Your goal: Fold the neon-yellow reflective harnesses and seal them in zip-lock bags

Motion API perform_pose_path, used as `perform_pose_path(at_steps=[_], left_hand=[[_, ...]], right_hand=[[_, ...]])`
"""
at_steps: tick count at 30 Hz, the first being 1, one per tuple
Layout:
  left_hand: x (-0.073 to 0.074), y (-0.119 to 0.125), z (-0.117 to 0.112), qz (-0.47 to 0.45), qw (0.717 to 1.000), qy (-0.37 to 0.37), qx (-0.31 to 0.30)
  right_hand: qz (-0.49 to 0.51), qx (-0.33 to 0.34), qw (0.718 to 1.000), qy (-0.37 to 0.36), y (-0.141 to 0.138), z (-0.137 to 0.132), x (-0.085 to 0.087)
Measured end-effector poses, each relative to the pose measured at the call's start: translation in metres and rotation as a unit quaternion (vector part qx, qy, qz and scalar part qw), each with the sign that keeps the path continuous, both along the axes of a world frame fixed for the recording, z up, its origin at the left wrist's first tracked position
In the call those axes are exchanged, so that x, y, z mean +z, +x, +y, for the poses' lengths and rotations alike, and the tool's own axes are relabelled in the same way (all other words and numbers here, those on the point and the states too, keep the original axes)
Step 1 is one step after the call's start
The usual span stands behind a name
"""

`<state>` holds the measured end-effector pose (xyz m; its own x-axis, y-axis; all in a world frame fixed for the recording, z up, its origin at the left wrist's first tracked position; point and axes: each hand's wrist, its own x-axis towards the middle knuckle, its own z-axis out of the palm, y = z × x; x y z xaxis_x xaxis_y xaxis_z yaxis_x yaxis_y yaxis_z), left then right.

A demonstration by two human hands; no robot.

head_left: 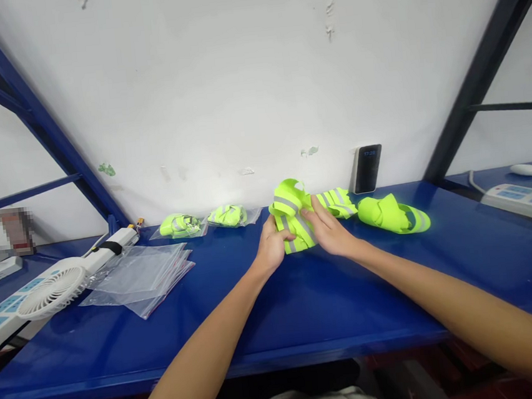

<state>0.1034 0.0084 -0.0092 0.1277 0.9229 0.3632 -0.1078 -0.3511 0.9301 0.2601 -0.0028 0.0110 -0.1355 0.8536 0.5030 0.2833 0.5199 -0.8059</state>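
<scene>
Between both hands is a folded neon-yellow reflective vest (300,231) with grey stripes, a loop of it curling up at the top. My left hand (271,246) grips its left side, thumb across the front. My right hand (330,226) is closed on the right side, fingers pressed against the fabric. Just behind the right hand lies a striped yellow bundle (339,202), partly hidden. Farther right rests a loosely rolled yellow bundle (385,214). Two similar bundles in clear bags, one (180,225) and another (227,216), lie left along the wall.
Clear zip bags (144,274) are stacked at left, beside a white handheld fan (53,292) and a power strip (4,315). A dark-screened device (367,169) leans on the wall. Another power strip (524,199) lies far right. Metal posts flank the blue table (323,307).
</scene>
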Motion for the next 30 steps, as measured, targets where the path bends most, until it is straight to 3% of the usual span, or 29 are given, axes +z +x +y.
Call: perform_pose_path(at_steps=[7,11,14,19,22,26,30], left_hand=[[-0.002,-0.002,-0.006,0.075,0.987,0.073,0.125],[-0.001,-0.001,-0.017,0.129,0.969,0.141,0.155],[-0.001,0.001,-0.022,0.19,0.943,0.208,0.178],[-0.001,-0.001,-0.025,0.31,0.872,0.32,0.201],[-0.001,-0.003,-0.025,0.342,0.842,0.362,0.21],[0.001,-0.004,-0.025,0.368,0.803,0.42,0.211],[0.002,-0.003,-0.026,0.374,0.799,0.423,0.205]], right_hand=[[-0.037,0.022,0.998,0.049,-0.006,0.002,-0.008],[-0.003,0.063,0.998,0.024,-0.012,0.004,-0.01],[0.055,0.068,0.996,-0.027,-0.015,0.006,-0.014],[0.124,0.031,0.989,-0.08,-0.02,0.006,-0.023],[0.129,0.043,0.987,-0.09,-0.022,0.0,-0.021],[0.165,0.076,0.969,-0.167,-0.021,-0.006,-0.018],[0.156,0.021,0.984,-0.085,-0.021,-0.005,-0.022]])
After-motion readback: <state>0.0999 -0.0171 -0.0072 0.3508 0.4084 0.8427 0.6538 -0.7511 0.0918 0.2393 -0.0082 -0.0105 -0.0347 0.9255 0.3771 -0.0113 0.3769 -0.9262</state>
